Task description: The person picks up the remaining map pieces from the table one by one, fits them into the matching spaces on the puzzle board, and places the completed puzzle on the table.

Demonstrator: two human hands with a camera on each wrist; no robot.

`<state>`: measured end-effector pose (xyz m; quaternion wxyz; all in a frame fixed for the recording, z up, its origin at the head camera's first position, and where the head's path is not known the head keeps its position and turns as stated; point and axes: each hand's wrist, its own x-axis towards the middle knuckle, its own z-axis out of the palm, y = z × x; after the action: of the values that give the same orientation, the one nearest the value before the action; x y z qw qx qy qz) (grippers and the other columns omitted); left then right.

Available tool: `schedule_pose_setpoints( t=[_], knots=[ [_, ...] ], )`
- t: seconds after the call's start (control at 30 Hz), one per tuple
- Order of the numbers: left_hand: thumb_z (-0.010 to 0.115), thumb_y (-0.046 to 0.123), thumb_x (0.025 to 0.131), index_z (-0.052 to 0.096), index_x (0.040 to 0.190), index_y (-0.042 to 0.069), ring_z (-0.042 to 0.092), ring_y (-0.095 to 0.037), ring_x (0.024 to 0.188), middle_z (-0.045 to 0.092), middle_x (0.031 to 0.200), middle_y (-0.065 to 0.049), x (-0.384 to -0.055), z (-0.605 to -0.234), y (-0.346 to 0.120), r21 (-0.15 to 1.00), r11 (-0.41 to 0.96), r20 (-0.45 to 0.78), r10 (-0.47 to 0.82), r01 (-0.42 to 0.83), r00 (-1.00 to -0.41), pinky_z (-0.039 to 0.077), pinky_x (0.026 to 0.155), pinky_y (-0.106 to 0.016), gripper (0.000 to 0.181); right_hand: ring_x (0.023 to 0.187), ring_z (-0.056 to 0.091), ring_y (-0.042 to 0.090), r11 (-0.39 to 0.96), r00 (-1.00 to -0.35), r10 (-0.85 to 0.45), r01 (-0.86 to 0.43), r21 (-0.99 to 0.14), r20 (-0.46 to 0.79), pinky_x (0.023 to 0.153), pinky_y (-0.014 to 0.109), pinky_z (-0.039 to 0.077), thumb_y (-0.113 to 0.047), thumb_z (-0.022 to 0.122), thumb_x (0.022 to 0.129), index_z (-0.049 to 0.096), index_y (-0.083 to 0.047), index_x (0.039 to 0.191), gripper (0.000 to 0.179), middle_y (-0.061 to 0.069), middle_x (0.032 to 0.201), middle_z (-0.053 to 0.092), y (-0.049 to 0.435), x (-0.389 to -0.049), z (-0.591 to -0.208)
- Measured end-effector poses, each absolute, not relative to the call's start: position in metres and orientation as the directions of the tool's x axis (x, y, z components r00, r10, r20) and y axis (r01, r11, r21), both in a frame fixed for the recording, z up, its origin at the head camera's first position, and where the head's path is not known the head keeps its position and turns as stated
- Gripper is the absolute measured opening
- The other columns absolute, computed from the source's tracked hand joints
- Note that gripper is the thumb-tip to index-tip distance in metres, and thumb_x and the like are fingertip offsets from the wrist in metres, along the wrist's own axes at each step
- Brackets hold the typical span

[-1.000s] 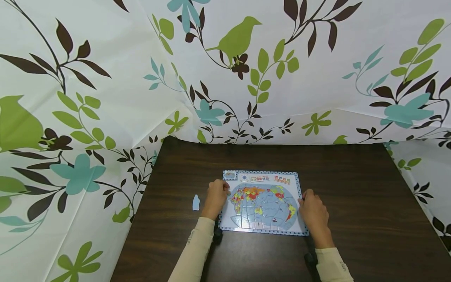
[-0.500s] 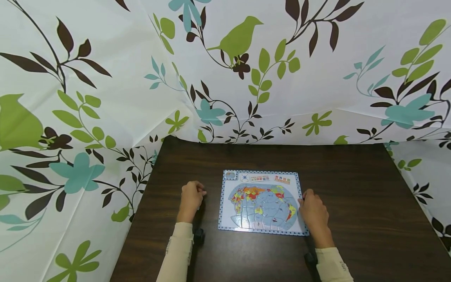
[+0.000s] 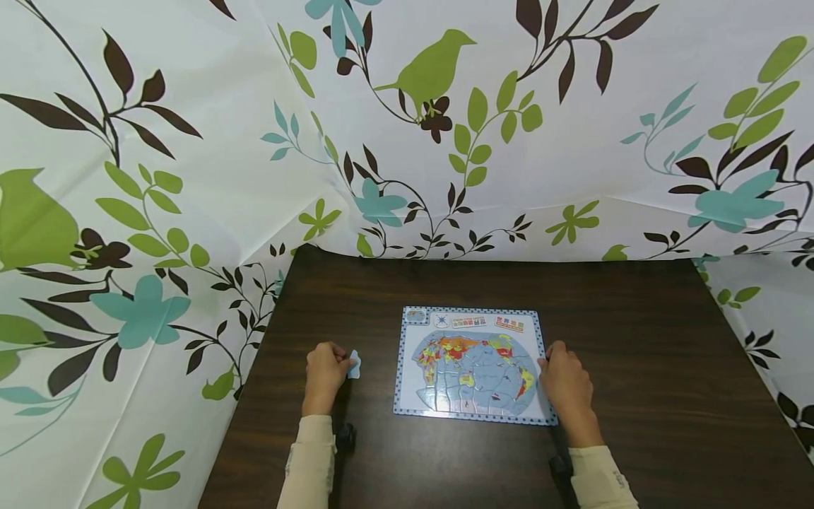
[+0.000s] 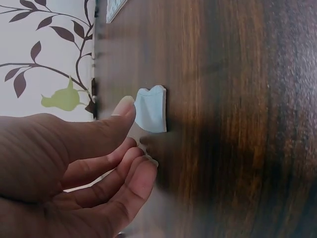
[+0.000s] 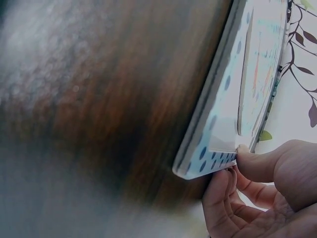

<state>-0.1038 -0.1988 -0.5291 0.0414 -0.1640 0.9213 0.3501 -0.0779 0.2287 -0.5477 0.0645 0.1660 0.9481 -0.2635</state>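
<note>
A light blue puzzle piece lies on the dark wooden table, left of the puzzle board. My left hand is right at its left side. In the left wrist view the thumb tip overlaps the edge of the puzzle piece, while the bent fingers stand apart from the thumb with nothing between them. A world map puzzle board with a blue dotted border lies flat at the middle. At its right edge my right hand pinches the board, thumb on top and fingers at the side.
The brown table runs back to a white cloth printed with leaves, flowers and birds. The same cloth hangs along the left and right sides.
My left hand has let go of the board's left edge and moved left to the loose puzzle piece. The right hand and the board have stayed in place.
</note>
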Motion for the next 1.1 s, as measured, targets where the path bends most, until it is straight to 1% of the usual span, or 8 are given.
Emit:
schedule_pose_setpoints(
  t=[0.23,0.37,0.5,0.67,0.77,0.93,0.97,1.1],
  knots=[
    [0.088,0.008,0.088,0.073,0.099,-0.009,0.074,-0.033,0.083,0.074,0.094,-0.021,-0.103,-0.534,-0.195,0.636,0.700,-0.178,-0.276,-0.324,-0.945,0.062,0.071,-0.046,0.025,0.079,0.061,0.037,0.805,-0.935,0.280,0.353,-0.477,-0.218,0.064,0.045,0.046,-0.014,0.063,0.108,0.054,0.006,0.119,0.024,0.029,0.103,0.062,0.229,-0.078,-0.549],
    [0.090,0.006,0.086,0.072,0.097,-0.009,0.074,-0.034,0.081,0.074,0.091,-0.022,-0.104,-0.537,-0.189,0.632,0.706,-0.172,-0.275,-0.320,-0.946,0.062,0.069,-0.045,0.026,0.080,0.061,0.037,0.805,-0.934,0.280,0.354,-0.476,-0.221,0.065,0.045,0.046,-0.014,0.063,0.108,0.054,0.006,0.119,0.025,0.029,0.104,0.063,0.229,-0.078,-0.549],
    [0.090,0.005,0.084,0.072,0.097,-0.009,0.073,-0.037,0.083,0.074,0.091,-0.022,-0.105,-0.538,-0.187,0.612,0.724,-0.168,-0.274,-0.318,-0.947,0.061,0.072,-0.049,0.026,0.080,0.061,0.038,0.807,-0.934,0.280,0.353,-0.473,-0.220,0.065,0.045,0.047,-0.015,0.063,0.108,0.054,0.006,0.120,0.025,0.029,0.103,0.062,0.228,-0.077,-0.549],
    [0.090,0.004,0.084,0.071,0.098,-0.009,0.073,-0.043,0.086,0.074,0.098,-0.028,-0.107,-0.537,-0.187,0.603,0.733,-0.175,-0.265,-0.316,-0.948,0.061,0.075,-0.054,0.027,0.080,0.061,0.038,0.804,-0.933,0.286,0.358,-0.474,-0.218,0.066,0.046,0.047,-0.015,0.063,0.108,0.054,0.006,0.119,0.025,0.029,0.104,0.062,0.228,-0.077,-0.549],
    [0.091,0.003,0.081,0.071,0.095,-0.008,0.073,-0.043,0.083,0.074,0.097,-0.029,-0.108,-0.542,-0.189,0.606,0.734,-0.157,-0.267,-0.306,-0.951,0.061,0.071,-0.051,0.027,0.081,0.062,0.039,0.806,-0.933,0.289,0.357,-0.472,-0.213,0.066,0.048,0.048,-0.014,0.062,0.108,0.054,0.005,0.119,0.024,0.030,0.104,0.063,0.227,-0.077,-0.549],
    [0.093,0.003,0.080,0.073,0.088,-0.003,0.071,-0.037,0.075,0.075,0.089,-0.023,-0.108,-0.545,-0.191,0.617,0.721,-0.150,-0.286,-0.316,-0.946,0.059,0.062,-0.044,0.022,0.081,0.062,0.040,0.812,-0.936,0.288,0.350,-0.467,-0.202,0.067,0.054,0.048,-0.014,0.061,0.108,0.054,0.005,0.118,0.022,0.030,0.103,0.064,0.228,-0.077,-0.548],
    [0.091,0.002,0.081,0.073,0.088,-0.002,0.072,-0.036,0.076,0.076,0.089,-0.022,-0.107,-0.540,-0.189,0.624,0.707,-0.168,-0.296,-0.334,-0.940,0.059,0.063,-0.045,0.019,0.081,0.062,0.039,0.812,-0.936,0.286,0.350,-0.467,-0.204,0.067,0.054,0.048,-0.014,0.061,0.108,0.054,0.005,0.118,0.022,0.030,0.103,0.063,0.228,-0.077,-0.548],
    [0.088,0.005,0.087,0.076,0.085,0.002,0.072,-0.032,0.075,0.077,0.085,-0.016,-0.108,-0.540,-0.189,0.634,0.694,-0.165,-0.311,-0.343,-0.936,0.059,0.065,-0.045,0.012,0.081,0.061,0.039,0.813,-0.935,0.284,0.352,-0.465,-0.211,0.068,0.053,0.048,-0.014,0.061,0.108,0.054,0.005,0.119,0.023,0.030,0.104,0.063,0.228,-0.078,-0.548]
  ],
)
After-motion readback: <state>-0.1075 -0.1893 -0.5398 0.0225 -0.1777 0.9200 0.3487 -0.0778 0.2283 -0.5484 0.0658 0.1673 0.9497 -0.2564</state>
